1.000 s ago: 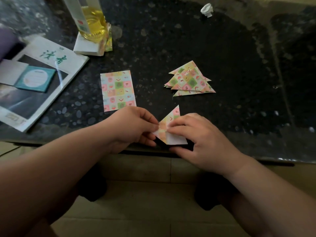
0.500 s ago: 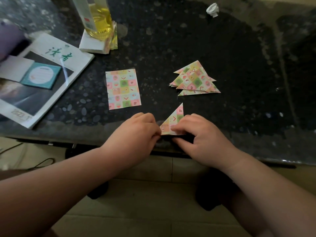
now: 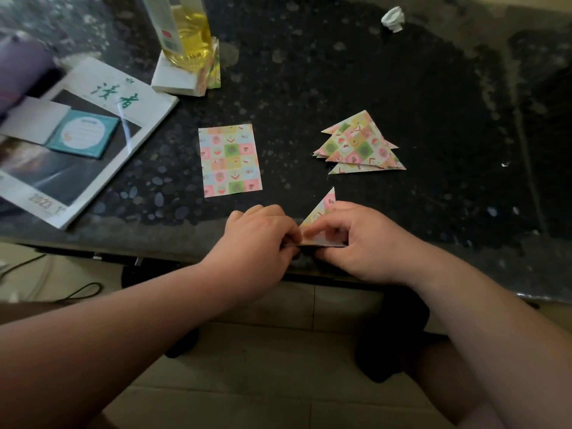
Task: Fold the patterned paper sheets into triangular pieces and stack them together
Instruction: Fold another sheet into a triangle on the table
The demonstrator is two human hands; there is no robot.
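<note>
Head view: fingers (image 3: 320, 226) of left hand (image 3: 258, 239) and right hand (image 3: 368, 243) pinch checked paper triangle (image 3: 325, 204)

Clutter on the dark speckled table (image 3: 340, 72)
A magazine (image 3: 93, 174) at left with a teal card (image 3: 83, 133) lying on it — behind, a bottle (image 3: 185, 29) of yellow liquid standing on a white block (image 3: 175, 78); a crumpled white scrap (image 3: 393, 19) well apart

Flat sheet (image 3: 229, 161) left of triangle stack (image 3: 360, 145).
</note>
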